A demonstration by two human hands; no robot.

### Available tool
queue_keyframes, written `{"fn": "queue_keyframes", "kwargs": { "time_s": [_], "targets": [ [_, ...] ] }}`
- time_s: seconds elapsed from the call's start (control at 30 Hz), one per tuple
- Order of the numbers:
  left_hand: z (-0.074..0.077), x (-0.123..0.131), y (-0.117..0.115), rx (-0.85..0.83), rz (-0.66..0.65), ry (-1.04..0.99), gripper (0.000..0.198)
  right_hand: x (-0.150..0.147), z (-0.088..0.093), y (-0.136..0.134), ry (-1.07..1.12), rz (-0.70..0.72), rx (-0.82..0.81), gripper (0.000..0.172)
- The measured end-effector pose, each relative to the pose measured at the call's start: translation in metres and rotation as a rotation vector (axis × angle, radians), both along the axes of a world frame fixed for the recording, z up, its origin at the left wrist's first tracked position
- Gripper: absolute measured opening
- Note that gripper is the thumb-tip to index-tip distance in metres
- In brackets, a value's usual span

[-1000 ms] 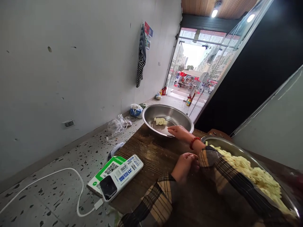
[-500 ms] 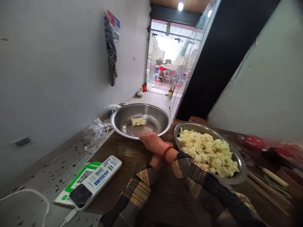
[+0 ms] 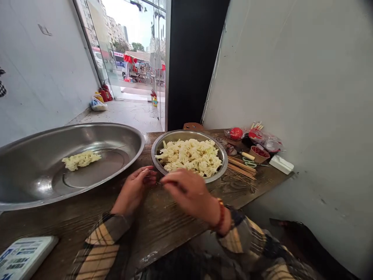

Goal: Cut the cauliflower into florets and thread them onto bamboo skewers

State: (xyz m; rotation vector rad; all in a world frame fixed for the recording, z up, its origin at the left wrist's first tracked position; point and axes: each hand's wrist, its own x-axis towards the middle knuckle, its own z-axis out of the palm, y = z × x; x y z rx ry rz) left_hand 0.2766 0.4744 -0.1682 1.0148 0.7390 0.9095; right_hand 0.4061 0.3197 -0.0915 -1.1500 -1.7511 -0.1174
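My left hand point(image 3: 134, 189) is over the dark wooden table between two steel basins, its fingers pinched together; anything thin in them is too small to make out. To its right, my right hand point(image 3: 188, 190) is slightly blurred, fingers curved forward with a gap to the thumb, at the near rim of the smaller basin point(image 3: 155, 155). That basin is heaped with cauliflower florets point(image 3: 190, 155). In the larger basin point(image 3: 96, 188) on the left lies a row of cauliflower point(image 3: 81, 160), with a thin stick seeming to extend from its right end.
Right of the smaller basin lie bamboo skewers point(image 3: 240, 168), green-handled scissors point(image 3: 248, 160), a tub of red contents point(image 3: 259, 154), a white box point(image 3: 281, 165) and bagged items with a red lid point(image 3: 236, 133). A white box with blue print point(image 3: 27, 256) is at near left.
My view has turned right and closer to the table. My hands, earlier crossed with one at the larger basin's rim, are now apart, the right one beside the smaller basin.
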Motion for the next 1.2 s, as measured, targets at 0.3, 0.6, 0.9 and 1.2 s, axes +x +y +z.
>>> {"fn": "queue_keyframes", "kwargs": {
  "time_s": [0.3,0.6,0.9,1.2],
  "targets": [
    [-0.003,0.007,-0.001,0.067,0.016,0.077,0.040,0.204,-0.079,-0.083,0.172,-0.706,-0.360,0.030],
    [0.033,0.026,-0.037,0.395,0.442,0.133,0.033,0.214,-0.118,-0.067,-0.308,-0.689,-0.553,0.030],
    [0.062,0.060,-0.065,0.651,0.295,0.333,0.033,0.215,-0.131,-0.068,-0.424,-0.703,-0.620,0.025],
    [0.065,0.090,-0.051,0.829,0.210,0.490,0.030,0.232,-0.128,-0.058,-0.466,-0.752,-0.630,0.023]
  ]
}}
